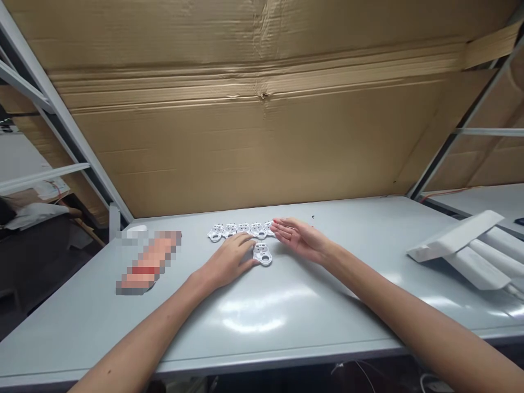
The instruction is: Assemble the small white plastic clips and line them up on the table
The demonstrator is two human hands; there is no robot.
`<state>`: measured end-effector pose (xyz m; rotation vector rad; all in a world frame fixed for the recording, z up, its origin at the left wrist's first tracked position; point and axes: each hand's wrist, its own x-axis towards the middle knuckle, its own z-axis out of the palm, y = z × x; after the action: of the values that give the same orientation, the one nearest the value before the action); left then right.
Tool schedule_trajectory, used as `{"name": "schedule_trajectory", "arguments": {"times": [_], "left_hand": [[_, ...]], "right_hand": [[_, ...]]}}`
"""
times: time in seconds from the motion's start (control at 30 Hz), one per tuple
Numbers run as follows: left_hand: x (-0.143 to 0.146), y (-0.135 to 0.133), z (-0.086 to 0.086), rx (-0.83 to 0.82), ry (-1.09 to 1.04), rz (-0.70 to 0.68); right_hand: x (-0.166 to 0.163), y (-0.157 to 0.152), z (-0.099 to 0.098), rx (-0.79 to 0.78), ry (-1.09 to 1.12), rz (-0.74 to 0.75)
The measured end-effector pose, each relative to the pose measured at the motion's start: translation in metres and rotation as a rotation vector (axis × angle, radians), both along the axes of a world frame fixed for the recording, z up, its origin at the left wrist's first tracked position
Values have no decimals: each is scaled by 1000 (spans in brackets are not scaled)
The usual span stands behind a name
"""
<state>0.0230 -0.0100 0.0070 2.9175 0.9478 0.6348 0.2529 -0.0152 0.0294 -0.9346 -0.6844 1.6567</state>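
A small white plastic bracket [265,258] with a round hole lies near the middle of the table. My left hand [230,257] grips its left side, with the thumb at the lower edge and the fingers at the upper edge. Behind it, several matching white brackets [216,233] stand side by side in a row. Past the row's right end, my right hand [301,238] is open, its palm turned up and to the left and its fingers stretched out. Its fingertips overlap the last bracket in view; whether they touch it I cannot tell.
A pixelated reddish object [148,262] lies on the table [262,349] at left, by a white item [140,229]. White folded packaging [462,248] sits at right. Cardboard [262,158] walls the back; metal frame posts [67,128] flank it. A small dark bit [313,217] lies behind my right hand.
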Motion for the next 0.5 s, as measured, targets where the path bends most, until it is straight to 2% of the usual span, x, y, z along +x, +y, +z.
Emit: {"name": "schedule_trajectory", "arguments": {"times": [0.2,0.5], "left_hand": [[-1,1,-1,-3,14,9],[-1,3,-3,13,3,4]], "right_hand": [[3,-2,-1,129,-54,75],[0,-3,-1,19,-165,66]]}}
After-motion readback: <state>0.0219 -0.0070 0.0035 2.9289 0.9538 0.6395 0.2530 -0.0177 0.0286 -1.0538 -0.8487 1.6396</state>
